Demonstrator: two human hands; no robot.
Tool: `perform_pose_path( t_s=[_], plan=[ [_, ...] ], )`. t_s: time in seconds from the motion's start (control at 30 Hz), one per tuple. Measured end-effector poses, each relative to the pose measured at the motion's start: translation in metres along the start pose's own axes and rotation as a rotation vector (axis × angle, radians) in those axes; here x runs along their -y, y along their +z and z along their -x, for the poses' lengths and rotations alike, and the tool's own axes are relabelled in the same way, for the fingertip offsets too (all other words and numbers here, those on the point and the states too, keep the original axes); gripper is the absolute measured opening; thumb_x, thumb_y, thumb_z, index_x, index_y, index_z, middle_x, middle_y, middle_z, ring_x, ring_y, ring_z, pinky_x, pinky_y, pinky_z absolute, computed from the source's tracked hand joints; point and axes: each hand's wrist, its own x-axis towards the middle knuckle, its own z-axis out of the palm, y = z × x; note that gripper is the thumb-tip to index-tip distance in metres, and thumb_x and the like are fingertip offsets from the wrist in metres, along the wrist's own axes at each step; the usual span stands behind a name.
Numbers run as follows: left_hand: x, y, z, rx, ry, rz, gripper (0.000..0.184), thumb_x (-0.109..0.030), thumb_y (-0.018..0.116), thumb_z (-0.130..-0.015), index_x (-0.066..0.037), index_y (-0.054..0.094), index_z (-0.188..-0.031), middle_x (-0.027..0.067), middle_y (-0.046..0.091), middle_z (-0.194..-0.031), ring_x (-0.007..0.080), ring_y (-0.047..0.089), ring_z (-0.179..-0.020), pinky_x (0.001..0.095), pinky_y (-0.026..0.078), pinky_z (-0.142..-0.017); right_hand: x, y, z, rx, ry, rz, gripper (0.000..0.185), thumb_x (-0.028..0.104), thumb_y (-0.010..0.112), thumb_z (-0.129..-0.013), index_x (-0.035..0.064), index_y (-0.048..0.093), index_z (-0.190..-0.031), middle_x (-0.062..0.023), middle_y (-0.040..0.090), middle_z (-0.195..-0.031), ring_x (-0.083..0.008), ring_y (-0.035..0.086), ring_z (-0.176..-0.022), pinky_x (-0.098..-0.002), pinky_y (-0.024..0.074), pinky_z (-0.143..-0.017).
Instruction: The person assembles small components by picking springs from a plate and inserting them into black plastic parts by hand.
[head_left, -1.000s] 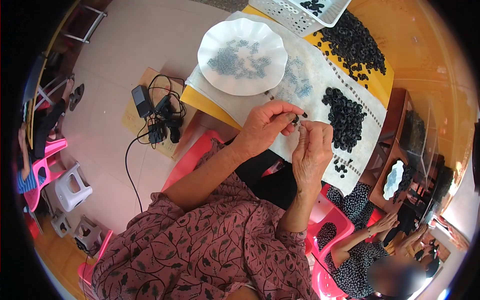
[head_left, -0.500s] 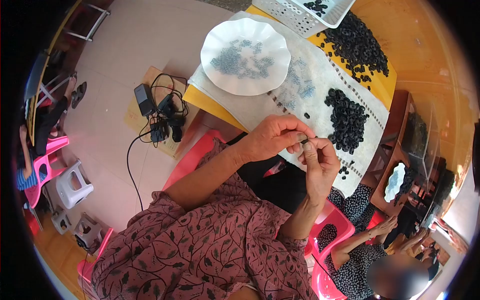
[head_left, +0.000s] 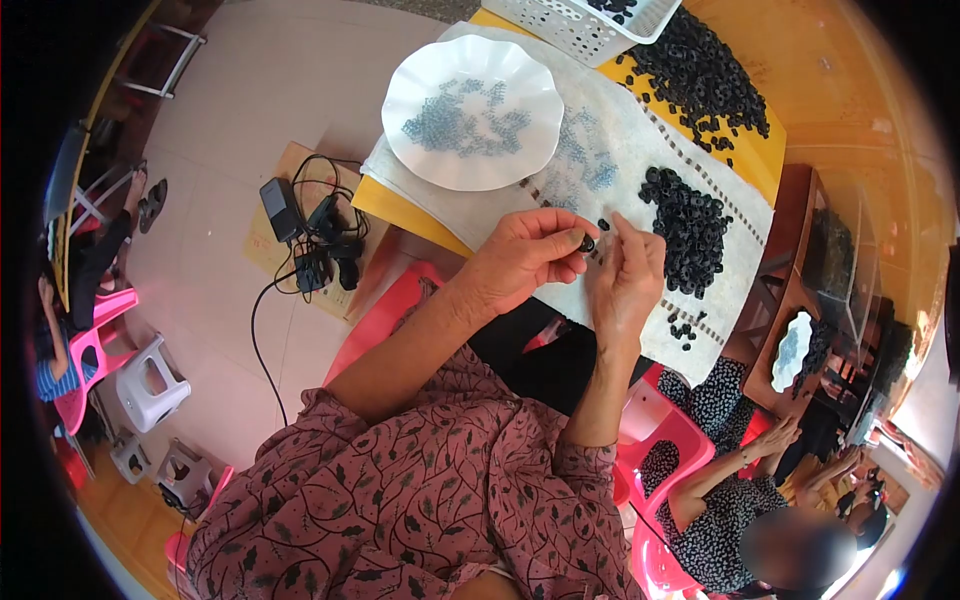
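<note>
Over the near edge of the white cloth (head_left: 625, 140), my left hand (head_left: 530, 256) pinches a small black ring-like piece (head_left: 587, 243) between thumb and forefinger. Just to its right is my right hand (head_left: 627, 275), its fingers raised and close together; whether they hold something tiny is too small to tell. A single black piece (head_left: 603, 225) lies on the cloth between the hands. The black pile (head_left: 688, 232) is right of my right hand. Beyond my left hand stands a white scalloped plate (head_left: 472, 172) with small clear bluish pieces, and more such pieces (head_left: 582, 160) lie beside it.
A white perforated basket (head_left: 575, 38) and a larger black heap (head_left: 700, 75) are at the table's far end. Black adapters and cables (head_left: 320, 235) lie at the left. A person (head_left: 725, 490) sits at the lower right near pink chairs. Grey stools (head_left: 150, 385) stand on the left.
My hands have come apart after meeting at the fingertips. The left has shifted slightly left with the black piece, and the right has risen toward the cloth's middle.
</note>
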Motion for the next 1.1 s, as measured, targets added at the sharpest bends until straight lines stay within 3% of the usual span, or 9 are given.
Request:
perform_pose_path(
  t_s=[0.07,0.13,0.3,0.43,0.53,0.63,0.73,0.87,1.1],
  plan=[
    [-0.001,0.000,0.001,-0.010,-0.014,-0.012,0.020,-0.010,0.055,-0.094,0.000,0.062,-0.110,0.0013,0.062,-0.085,0.0086,0.059,-0.073,0.0229,0.050,-0.068,0.002,0.000,-0.006,0.130,-0.014,0.234,0.032,-0.001,0.065,-0.077,0.0106,0.068,-0.107,-0.0086,0.057,-0.085,-0.0234,0.060,-0.071,-0.0324,0.0493,-0.062],
    [0.000,-0.001,0.000,-0.006,-0.011,-0.009,0.020,-0.010,0.056,-0.094,0.000,0.062,-0.110,0.0014,0.062,-0.086,0.0085,0.060,-0.073,0.0227,0.050,-0.069,0.000,0.001,-0.010,0.167,-0.027,0.259,0.034,-0.001,0.065,-0.073,0.0115,0.068,-0.104,-0.0077,0.056,-0.086,-0.0254,0.061,-0.072,-0.0349,0.0498,-0.062],
    [0.000,-0.003,-0.001,0.007,-0.008,0.007,0.020,-0.011,0.056,-0.094,0.000,0.062,-0.111,0.0018,0.063,-0.087,0.0082,0.060,-0.074,0.0222,0.050,-0.070,-0.004,0.003,-0.014,0.166,-0.094,0.315,0.013,0.003,0.066,-0.076,0.0060,0.065,-0.089,-0.0094,0.056,-0.085,-0.0276,0.061,-0.068,-0.0376,0.0492,-0.060],
    [0.001,-0.001,-0.001,-0.010,-0.005,0.005,0.020,-0.010,0.057,-0.094,0.000,0.062,-0.110,0.0023,0.063,-0.087,0.0087,0.061,-0.074,0.0226,0.051,-0.070,-0.009,-0.003,-0.011,0.154,-0.039,0.237,0.009,0.004,0.068,-0.078,0.0033,0.063,-0.085,-0.0113,0.057,-0.081,-0.0273,0.060,-0.066,-0.0363,0.0489,-0.059],
    [0.002,-0.001,-0.001,-0.016,-0.004,0.003,0.020,-0.010,0.057,-0.093,0.000,0.062,-0.110,0.0025,0.063,-0.088,0.0090,0.061,-0.075,0.0227,0.051,-0.069,-0.019,-0.001,0.003,0.080,0.080,-0.031,0.009,0.004,0.069,-0.081,0.0014,0.064,-0.087,-0.0097,0.059,-0.079,-0.0219,0.059,-0.064,-0.0333,0.0485,-0.058],
    [0.004,-0.001,-0.001,-0.010,-0.012,0.005,0.020,-0.009,0.057,-0.093,0.000,0.062,-0.111,0.0026,0.063,-0.088,0.0091,0.061,-0.075,0.0225,0.051,-0.069,-0.021,-0.004,0.018,0.026,0.431,-0.547,0.012,0.004,0.068,-0.085,-0.0016,0.066,-0.095,-0.0044,0.064,-0.085,-0.0107,0.059,-0.067,-0.0226,0.0463,-0.058],
    [0.006,-0.001,-0.002,-0.004,-0.018,0.001,0.020,-0.009,0.058,-0.093,0.000,0.062,-0.111,0.0025,0.063,-0.087,0.0091,0.061,-0.074,0.0223,0.051,-0.069,-0.001,-0.015,0.021,0.035,0.581,-0.748,0.012,0.004,0.067,-0.086,-0.0025,0.065,-0.097,-0.0069,0.066,-0.086,-0.0107,0.062,-0.069,-0.0201,0.0460,-0.058],
    [0.005,0.003,0.000,-0.023,-0.019,-0.027,0.021,-0.009,0.058,-0.093,0.000,0.062,-0.111,0.0017,0.062,-0.084,0.0087,0.060,-0.072,0.0222,0.051,-0.068,0.010,-0.022,0.025,0.046,0.564,-0.937,0.015,0.002,0.064,-0.088,-0.0034,0.064,-0.102,-0.0096,0.067,-0.085,-0.0148,0.066,-0.070,-0.0218,0.0489,-0.058],
    [0.008,0.001,-0.001,-0.009,0.010,-0.090,0.019,-0.008,0.058,-0.093,-0.001,0.063,-0.109,0.0005,0.062,-0.084,0.0074,0.058,-0.071,0.0208,0.050,-0.065,0.018,-0.026,0.028,0.053,0.535,-0.915,0.016,0.002,0.063,-0.088,-0.0038,0.063,-0.102,-0.0112,0.067,-0.085,-0.0165,0.067,-0.071,-0.0222,0.0486,-0.056]
  ],
)
